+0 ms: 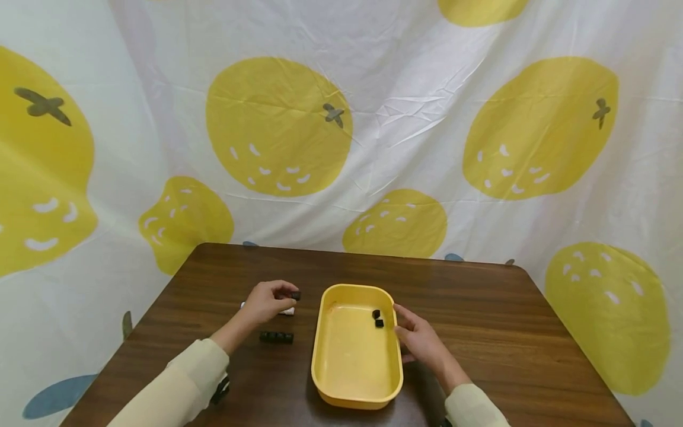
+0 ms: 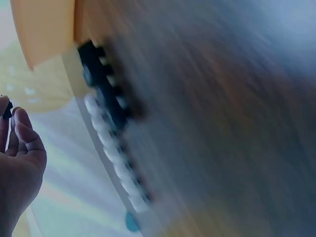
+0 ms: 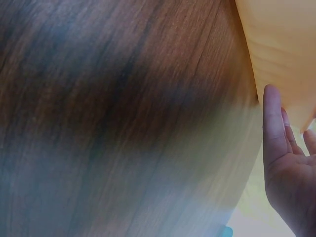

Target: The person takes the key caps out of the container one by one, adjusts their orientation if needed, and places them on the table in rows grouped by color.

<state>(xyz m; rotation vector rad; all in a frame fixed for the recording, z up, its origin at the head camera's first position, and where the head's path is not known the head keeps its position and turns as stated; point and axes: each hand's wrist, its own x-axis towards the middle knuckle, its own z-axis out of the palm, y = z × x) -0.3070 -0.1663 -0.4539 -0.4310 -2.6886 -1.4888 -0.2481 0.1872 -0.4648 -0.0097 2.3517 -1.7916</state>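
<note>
My left hand (image 1: 269,302) pinches a small black block (image 1: 296,295) between thumb and fingertips, left of the yellow tub (image 1: 357,398). In the left wrist view the same block (image 2: 7,109) shows at the fingertips. Under that hand lies a row of white pieces (image 1: 288,311), partly hidden by it. A row of black blocks (image 1: 276,337) lies closer to me. My right hand (image 1: 421,341) rests against the tub's right side, fingers straight along the outer wall in the right wrist view. Two small black blocks (image 1: 377,319) sit inside the tub near its right wall.
The brown wooden table (image 1: 480,320) has rounded far corners. A white curtain (image 1: 405,118) with yellow lemon prints hangs close behind it and down both sides. A dark object (image 1: 220,391) shows at the left sleeve.
</note>
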